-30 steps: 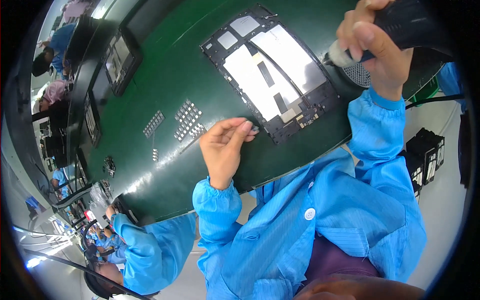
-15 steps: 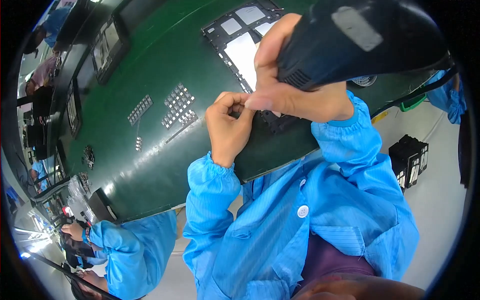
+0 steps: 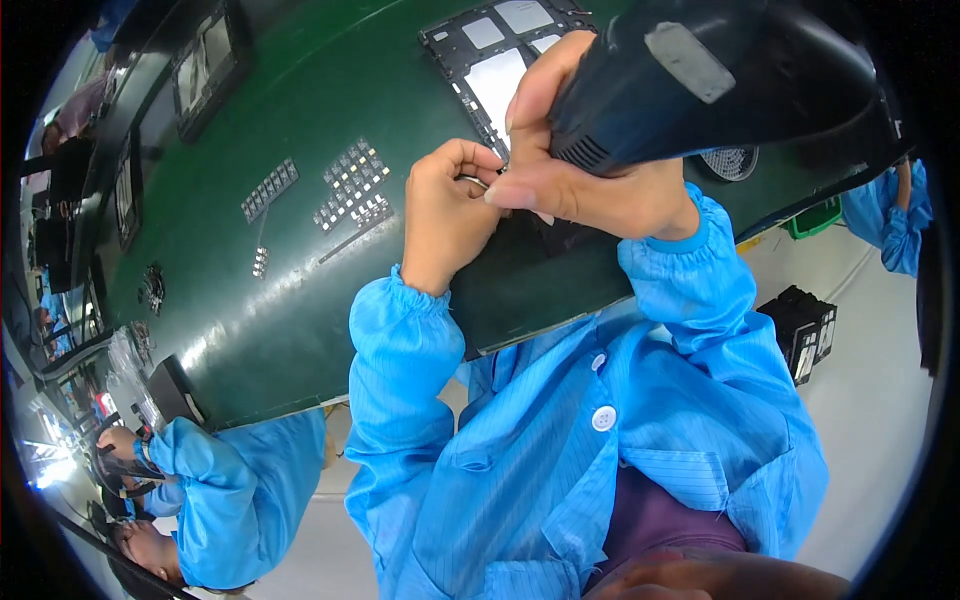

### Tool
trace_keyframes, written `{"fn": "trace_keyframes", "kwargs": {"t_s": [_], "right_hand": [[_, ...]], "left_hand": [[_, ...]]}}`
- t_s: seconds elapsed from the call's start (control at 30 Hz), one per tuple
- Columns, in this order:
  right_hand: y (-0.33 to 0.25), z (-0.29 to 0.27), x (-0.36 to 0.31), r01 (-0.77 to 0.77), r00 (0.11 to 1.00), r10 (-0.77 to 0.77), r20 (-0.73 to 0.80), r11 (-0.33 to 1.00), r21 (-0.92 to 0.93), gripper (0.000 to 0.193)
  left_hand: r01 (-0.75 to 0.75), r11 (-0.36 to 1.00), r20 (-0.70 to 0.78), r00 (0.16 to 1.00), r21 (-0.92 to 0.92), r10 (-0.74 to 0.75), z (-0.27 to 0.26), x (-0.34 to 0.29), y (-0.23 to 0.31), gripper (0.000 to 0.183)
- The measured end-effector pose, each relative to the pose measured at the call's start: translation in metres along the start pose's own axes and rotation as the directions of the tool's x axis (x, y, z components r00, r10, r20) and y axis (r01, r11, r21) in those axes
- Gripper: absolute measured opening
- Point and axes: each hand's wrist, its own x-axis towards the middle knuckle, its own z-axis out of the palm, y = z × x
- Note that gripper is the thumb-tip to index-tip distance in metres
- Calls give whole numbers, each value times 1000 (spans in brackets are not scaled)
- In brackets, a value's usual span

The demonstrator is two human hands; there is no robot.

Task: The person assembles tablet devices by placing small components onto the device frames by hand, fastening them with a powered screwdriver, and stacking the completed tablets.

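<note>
My right hand (image 3: 585, 170) is wrapped round a bulky black handheld tool (image 3: 690, 90) with vent slots and a grey patch on its body. The tool's working end is hidden behind the hand. My left hand (image 3: 448, 205) is closed, thumb and fingers pinched together beside my right thumb. Whatever lies between those fingertips is too small and covered to make out. Both hands meet at the near edge of a black device frame (image 3: 462, 75) with white and silver panels, which lies on the green table. My right hand and the tool cover much of it.
Rows of small parts (image 3: 352, 185) lie on the green table (image 3: 300, 330) to the left, beside a thin dark strip (image 3: 355, 240). A round grille (image 3: 730, 163) sits at the right. Black frames (image 3: 800, 330) are stacked below the table. A co-worker's blue sleeve (image 3: 235, 490) is at lower left.
The view has shifted a little, so the parts on the left sit further left. My left hand stays pinched against the frame's edge, and my right hand keeps hold of the tool.
</note>
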Motion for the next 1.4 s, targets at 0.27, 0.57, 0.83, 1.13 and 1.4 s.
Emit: {"fn": "trace_keyframes", "kwargs": {"t_s": [0.27,0.57,0.83,1.13,1.4], "right_hand": [[-3,3,0,-89,996,89,-18,996,19,40],[-11,6,3,-110,992,114,43,989,-96,38],[-19,14,-2,-205,964,212,158,977,-62,34],[-28,-13,-1,-103,993,104,-50,995,16,38],[-43,-136,-33,184,884,-94,-458,971,155,31]], "left_hand": [[69,996,11,998,-47,-69,0,1,-3,19],[-10,996,4,1000,-89,11,-2,6,-32,24],[-46,995,10,999,91,45,-37,0,-22,23],[39,739,-295,930,672,219,-130,7,-38,34],[243,957,-291,938,157,-191,-140,6,-24,23]]}}
